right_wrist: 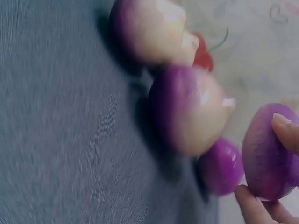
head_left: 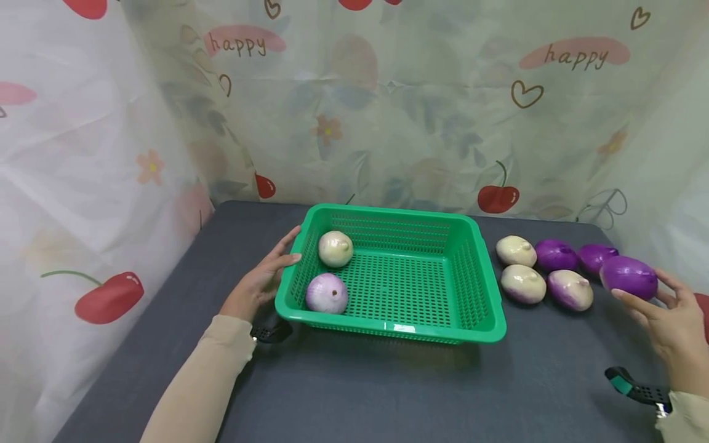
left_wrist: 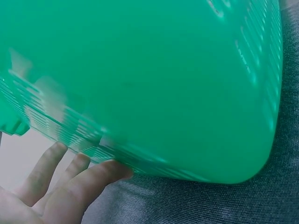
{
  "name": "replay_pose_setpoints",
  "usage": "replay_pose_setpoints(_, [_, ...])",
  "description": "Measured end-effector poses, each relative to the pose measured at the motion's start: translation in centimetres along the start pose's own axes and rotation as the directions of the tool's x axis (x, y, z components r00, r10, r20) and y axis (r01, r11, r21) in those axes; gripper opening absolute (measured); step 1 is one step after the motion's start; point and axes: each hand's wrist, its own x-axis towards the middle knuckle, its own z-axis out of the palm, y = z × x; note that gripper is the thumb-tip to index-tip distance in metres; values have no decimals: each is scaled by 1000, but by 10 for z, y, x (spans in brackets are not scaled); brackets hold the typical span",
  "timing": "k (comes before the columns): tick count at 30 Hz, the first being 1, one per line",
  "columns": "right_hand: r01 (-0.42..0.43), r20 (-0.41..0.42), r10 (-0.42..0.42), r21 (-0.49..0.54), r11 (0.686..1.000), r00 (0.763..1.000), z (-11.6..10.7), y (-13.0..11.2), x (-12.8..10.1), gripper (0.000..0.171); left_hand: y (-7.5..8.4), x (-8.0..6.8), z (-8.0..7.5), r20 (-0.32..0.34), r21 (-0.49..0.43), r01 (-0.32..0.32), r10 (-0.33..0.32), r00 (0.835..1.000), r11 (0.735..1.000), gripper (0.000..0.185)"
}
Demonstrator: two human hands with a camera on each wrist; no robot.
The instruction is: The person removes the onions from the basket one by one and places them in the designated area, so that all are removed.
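A green mesh basket [head_left: 471, 271] sits mid-table holding a white onion [head_left: 335, 248] and a pale purple onion [head_left: 327, 293]. My left hand [head_left: 279, 255] rests straight-fingered against the basket's left wall; in the left wrist view its fingers [left_wrist: 70, 179] lie under the basket's [left_wrist: 154, 84] side. At the far right my right hand [head_left: 645, 296] holds a dark purple onion [head_left: 628, 277] between fingers and thumb, just above the table. The right wrist view shows that onion [right_wrist: 266, 154] with a fingertip [right_wrist: 284, 128] on it.
Several more onions lie in two rows right of the basket: a white one [head_left: 516, 251], a purple one [head_left: 556, 255], another purple [head_left: 595, 257], and two white-purple ones [head_left: 523, 283] [head_left: 570, 290]. A printed curtain [head_left: 388, 111] closes off the dark grey table [head_left: 388, 387].
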Motion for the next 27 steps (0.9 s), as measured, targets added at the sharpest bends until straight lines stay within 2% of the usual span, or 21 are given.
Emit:
replay_pose_setpoints(4, [-87,-45,81,-152,985,996,-9,11,14,105,-1,0,0,-2,14,-1,1,1000,1000,67])
replay_pose_setpoints(7, [-147,-78,131,-279,949,988,-11,12,19,104,-2,1,0,1,8,-1,1,1000,1000,68])
replay_pose_setpoints(10, [-195,-114,165,-364,911,980,-9,12,20,100,-2,1,0,5,-4,-1,1,1000,1000,67])
replay_pose_setpoints(13, [-214,-121,180,-388,896,976,-8,12,20,102,-1,1,0,10,-4,-2,2,1000,1000,68])
replay_pose_setpoints(17, [-218,-99,195,-385,897,976,-7,13,21,106,-1,1,-1,15,4,-10,10,1000,1000,68])
replay_pose_setpoints(24, [-212,-107,183,-459,863,977,-3,13,22,99,-1,1,0,22,14,-15,15,1000,1000,68])
replay_pose_setpoints(27, [-204,-91,183,-466,861,979,-3,12,22,98,-1,0,0,19,20,-15,15,1000,1000,68])
